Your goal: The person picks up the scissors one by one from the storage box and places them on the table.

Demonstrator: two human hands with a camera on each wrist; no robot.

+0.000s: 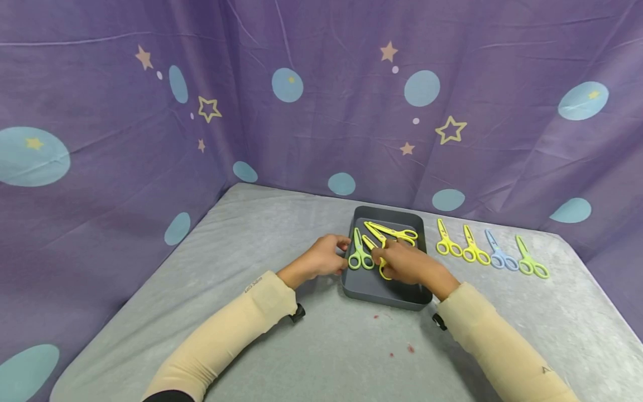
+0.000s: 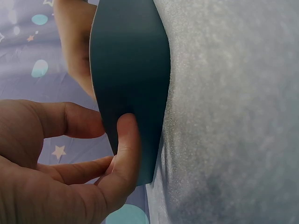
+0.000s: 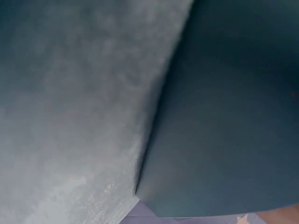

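A dark grey tray (image 1: 374, 294) stands on the table, and my left hand (image 1: 325, 257) pinches its left wall. In the left wrist view, one finger (image 2: 128, 144) lies along the outside of that wall and the others reach its rim. Inside the tray, my right hand (image 1: 404, 262) grips yellow scissors (image 1: 369, 242), covering their middle. Green scissors (image 1: 358, 248) lie at the tray's left side, blades pointing away. Other yellow scissors (image 1: 389, 230) lie crossed toward the back, partly behind the right hand. The right wrist view shows mostly the tray's outer wall (image 3: 224, 130).
Right of the tray, a row holds two yellow scissors (image 1: 471, 245), blue scissors (image 1: 497, 251) and green scissors (image 1: 527, 258). A grey cloth (image 1: 311, 357) with small red spots covers the table. A purple curtain (image 1: 321, 134) hangs behind and at the left.
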